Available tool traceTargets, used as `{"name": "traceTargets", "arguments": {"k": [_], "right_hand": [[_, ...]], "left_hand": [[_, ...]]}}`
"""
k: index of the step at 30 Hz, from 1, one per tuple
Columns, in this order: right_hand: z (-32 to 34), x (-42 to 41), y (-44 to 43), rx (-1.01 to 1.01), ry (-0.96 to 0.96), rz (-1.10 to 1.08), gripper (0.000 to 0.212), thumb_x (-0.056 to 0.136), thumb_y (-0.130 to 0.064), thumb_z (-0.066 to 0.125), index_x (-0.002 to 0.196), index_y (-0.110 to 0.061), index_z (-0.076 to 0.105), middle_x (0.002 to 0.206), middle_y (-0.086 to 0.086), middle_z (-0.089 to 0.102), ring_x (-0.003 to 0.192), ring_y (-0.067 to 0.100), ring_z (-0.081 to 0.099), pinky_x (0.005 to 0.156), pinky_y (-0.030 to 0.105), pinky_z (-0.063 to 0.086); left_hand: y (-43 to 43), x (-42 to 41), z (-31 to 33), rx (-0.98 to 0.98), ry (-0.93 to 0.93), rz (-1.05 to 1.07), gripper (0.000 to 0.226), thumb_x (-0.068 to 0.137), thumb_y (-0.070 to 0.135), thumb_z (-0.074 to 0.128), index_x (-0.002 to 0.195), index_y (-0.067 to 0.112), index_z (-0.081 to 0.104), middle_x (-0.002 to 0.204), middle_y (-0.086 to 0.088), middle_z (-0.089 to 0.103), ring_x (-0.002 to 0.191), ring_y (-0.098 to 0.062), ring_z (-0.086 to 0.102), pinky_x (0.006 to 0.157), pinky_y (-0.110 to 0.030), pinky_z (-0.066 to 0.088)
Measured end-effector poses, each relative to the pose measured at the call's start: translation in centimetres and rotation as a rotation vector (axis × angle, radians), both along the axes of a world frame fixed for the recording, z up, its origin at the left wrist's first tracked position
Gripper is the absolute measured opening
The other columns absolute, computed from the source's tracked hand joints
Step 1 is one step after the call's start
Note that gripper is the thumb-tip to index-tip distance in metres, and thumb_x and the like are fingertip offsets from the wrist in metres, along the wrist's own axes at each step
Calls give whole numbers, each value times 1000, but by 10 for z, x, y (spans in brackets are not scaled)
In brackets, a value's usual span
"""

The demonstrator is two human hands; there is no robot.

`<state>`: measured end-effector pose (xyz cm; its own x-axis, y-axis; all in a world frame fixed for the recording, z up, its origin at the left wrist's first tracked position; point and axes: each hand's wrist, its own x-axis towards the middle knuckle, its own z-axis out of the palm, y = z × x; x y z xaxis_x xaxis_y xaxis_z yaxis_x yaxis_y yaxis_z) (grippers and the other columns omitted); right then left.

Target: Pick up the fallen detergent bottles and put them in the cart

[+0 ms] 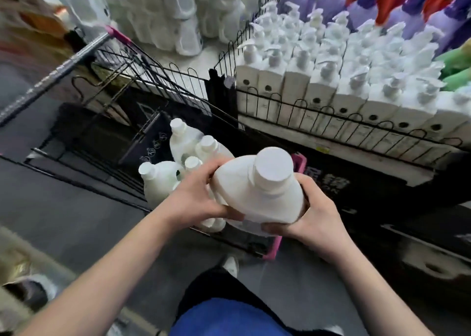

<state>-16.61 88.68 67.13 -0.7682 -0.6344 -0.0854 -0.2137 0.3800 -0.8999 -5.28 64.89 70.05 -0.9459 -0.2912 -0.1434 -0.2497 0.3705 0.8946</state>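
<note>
I hold a large white detergent bottle [265,190] with a white cap in both hands, over the near end of a black wire shopping cart [142,80]. My left hand [196,195] grips its left side and my right hand [313,213] cups its right side and base. Several other white detergent bottles [183,139] stand inside the cart just beyond and under my left hand.
A shelf [331,121] with a low black wire fence holds rows of white pump bottles at the right. Purple and green bottles stand behind them. White jugs [165,9] are stacked at the far end. The cart has pink corner trim [298,162]. My shoe [230,264] is on the grey floor.
</note>
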Motion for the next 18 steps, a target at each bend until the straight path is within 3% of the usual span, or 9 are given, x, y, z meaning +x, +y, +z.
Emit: {"name": "traceTargets", "arguments": {"k": [4, 6, 13, 16, 18], "right_hand": [[-26, 13, -38, 78, -71, -79, 92, 46, -40, 103, 120, -61, 53, 119, -36, 63, 110, -13, 58, 86, 14, 46], [-38, 15, -50, 115, -103, -98, 91, 47, -41, 102, 123, -56, 54, 119, -36, 62, 111, -14, 58, 84, 9, 46], [-76, 15, -62, 284, -181, -69, 78, 49, -53, 96, 113, -58, 52, 115, -37, 61, 108, -17, 57, 79, 7, 46], [-98, 11, -67, 393, -175, -4, 69, 51, -56, 90, 108, -53, 51, 110, -33, 61, 105, -10, 61, 81, 14, 49], [-115, 10, -69, 485, -168, 34, 66, 57, -52, 88, 111, -49, 49, 108, -31, 61, 101, 0, 65, 85, 30, 56]], "left_hand": [[-45, -6, -31, 3, -107, -61, 87, 54, 13, 104, 119, 49, 60, 115, 35, 65, 113, 9, 60, 92, -8, 45], [-56, -8, -50, 19, -155, -68, 87, 53, 18, 104, 120, 52, 59, 117, 34, 64, 114, 8, 60, 97, -16, 49], [-55, -10, -115, -27, -294, -68, 85, 57, 26, 100, 130, 39, 57, 124, 19, 66, 119, -1, 60, 105, -25, 49], [-54, -14, -142, -63, -354, -100, 85, 58, 26, 100, 131, 34, 56, 127, 12, 64, 119, -8, 60, 107, -30, 49], [-54, -18, -158, -98, -397, -127, 85, 57, 25, 100, 130, 28, 56, 125, 7, 63, 117, -14, 61, 103, -31, 50]]}}
